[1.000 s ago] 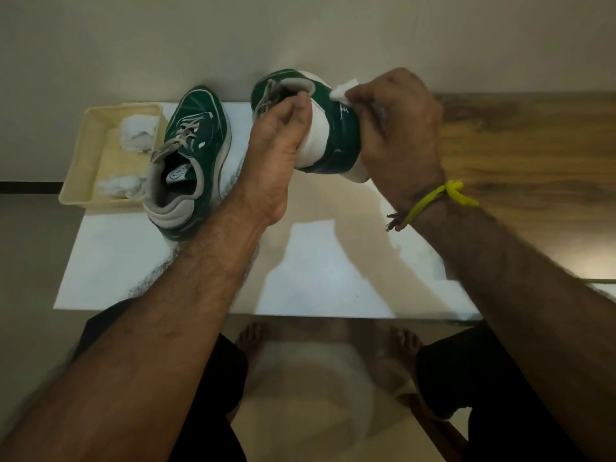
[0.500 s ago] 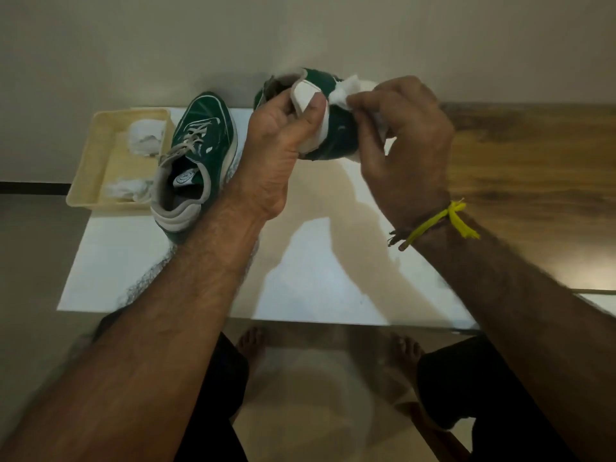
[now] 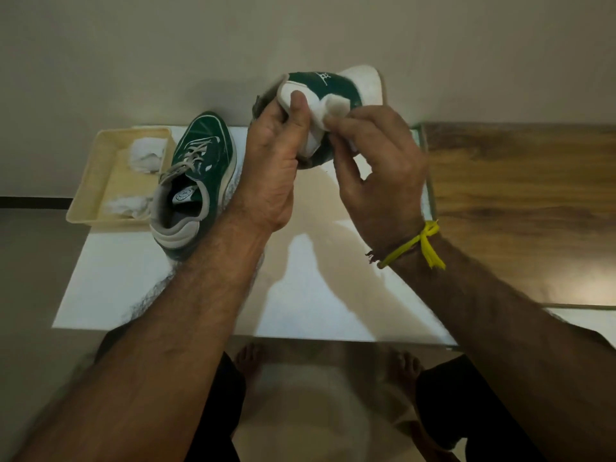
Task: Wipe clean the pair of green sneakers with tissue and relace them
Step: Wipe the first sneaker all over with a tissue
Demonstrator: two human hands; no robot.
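Wiping sneaker (image 3: pixel 328 86) heel, script unreadable.

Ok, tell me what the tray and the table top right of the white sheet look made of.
Tray: cream, smooth, thin moulded walls with rounded corners, so probably plastic. Table top: brown with grain streaks and a soft sheen, so wood or a wood-look laminate; the picture cannot settle which.

Held sneaker (image 3: pixel 328 85) toe behind hands, tissue (image 3: pixel 336 108) partly covered, forearms cut off
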